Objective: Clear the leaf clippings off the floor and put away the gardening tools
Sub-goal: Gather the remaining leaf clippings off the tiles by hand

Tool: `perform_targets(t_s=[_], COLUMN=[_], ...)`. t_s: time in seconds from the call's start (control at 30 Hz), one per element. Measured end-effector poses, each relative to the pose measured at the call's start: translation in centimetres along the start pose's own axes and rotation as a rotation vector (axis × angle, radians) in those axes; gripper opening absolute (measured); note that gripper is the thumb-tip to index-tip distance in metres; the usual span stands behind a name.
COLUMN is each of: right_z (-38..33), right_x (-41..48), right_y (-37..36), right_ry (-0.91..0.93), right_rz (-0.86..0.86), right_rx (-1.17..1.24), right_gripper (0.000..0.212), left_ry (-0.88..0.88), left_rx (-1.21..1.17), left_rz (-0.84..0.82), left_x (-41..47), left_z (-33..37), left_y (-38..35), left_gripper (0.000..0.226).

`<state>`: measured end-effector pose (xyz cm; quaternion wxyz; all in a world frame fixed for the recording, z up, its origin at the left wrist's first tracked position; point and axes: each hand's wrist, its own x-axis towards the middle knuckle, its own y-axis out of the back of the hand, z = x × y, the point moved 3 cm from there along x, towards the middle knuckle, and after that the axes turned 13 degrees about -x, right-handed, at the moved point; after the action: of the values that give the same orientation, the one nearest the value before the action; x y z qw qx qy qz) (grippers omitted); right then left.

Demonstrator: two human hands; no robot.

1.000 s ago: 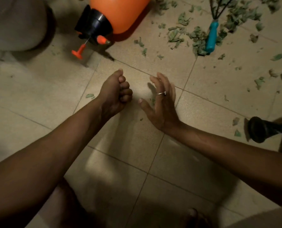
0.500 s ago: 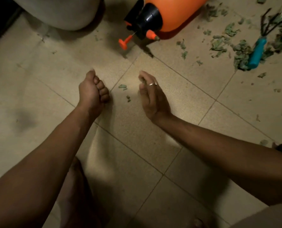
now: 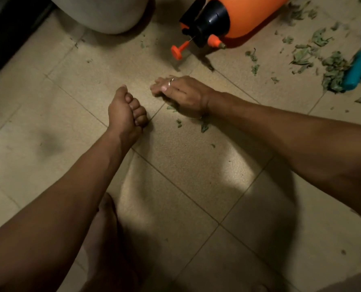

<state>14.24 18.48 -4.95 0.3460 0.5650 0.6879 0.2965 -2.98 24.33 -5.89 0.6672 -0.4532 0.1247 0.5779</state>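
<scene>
My left hand (image 3: 126, 113) rests on the tiled floor as a tight fist; nothing shows between its fingers. My right hand (image 3: 183, 93), a ring on one finger, lies palm down on the floor just right of the fist, its fingers flat over a few small green leaf clippings (image 3: 203, 127). A larger heap of leaf clippings (image 3: 331, 66) lies at the far right around a hand rake with a teal handle (image 3: 356, 69). An orange pressure sprayer (image 3: 238, 15) with a black cap lies on its side at the top, beyond my right hand.
A pale round pot (image 3: 103, 13) stands at the top left. A dark edge (image 3: 5, 28) runs along the left side. Beige floor tiles (image 3: 196, 186) stretch between my forearms, and my knee shows below.
The view has shifted left. My right hand has turned from standing on its edge to lying palm down and has slid left toward the fist, over the small clippings. The left fist stays closed.
</scene>
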Motion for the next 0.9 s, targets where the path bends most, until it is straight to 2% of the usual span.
perform_targets(t_s=[0.1,0.2,0.33,0.37,0.47,0.53,0.6,0.7,0.9], right_z=[-0.8,-0.7,0.8,1.1,1.1,-0.2,-2.0,-3.6,-3.8], right_x=[-0.9,-3.9,-8.6,-9.3,-11.4,-13.3,-15.1,-16.6,-12.2], right_y=[-1.8,-3.1,-2.3,-1.9,-0.8,-1.2,-3.3,-7.2,-7.3], right_ry=[0.063,0.147,0.099,0.083,0.026,-0.044,-0.202,-0.490,-0.707], right_rz=[-0.087,-0.138,-0.127,-0.063,0.328,0.530,0.616,0.619,0.638], right_rx=[-0.071,0.049,0.153,0.151,0.144,0.133,0.076,-0.013,-0.034], right_gripper=[0.056,0.052,0.052,0.051,0.043,0.047,0.055,0.073,0.075], left_ry=[0.013,0.030,0.026,0.027,0.024,0.007,-0.008,-0.013,0.000], left_rx=[-0.026,-0.015,0.026,0.035,0.073,0.113,0.153,0.185,0.183], left_rz=[0.004,-0.006,-0.038,-0.051,-0.093,-0.128,-0.155,-0.150,-0.145], left_x=[0.1,0.2,0.2,0.1,-0.1,-0.3,-0.5,-0.7,-1.3], left_z=[-0.2,-0.4,-1.0,-1.2,-1.8,-2.2,-2.7,-3.6,-4.6], left_y=[-0.4,-0.8,-1.8,-2.1,-3.3,-3.9,-4.4,-4.4,-3.1], left_gripper=[0.049,0.049,0.050,0.050,0.050,0.049,0.048,0.048,0.049])
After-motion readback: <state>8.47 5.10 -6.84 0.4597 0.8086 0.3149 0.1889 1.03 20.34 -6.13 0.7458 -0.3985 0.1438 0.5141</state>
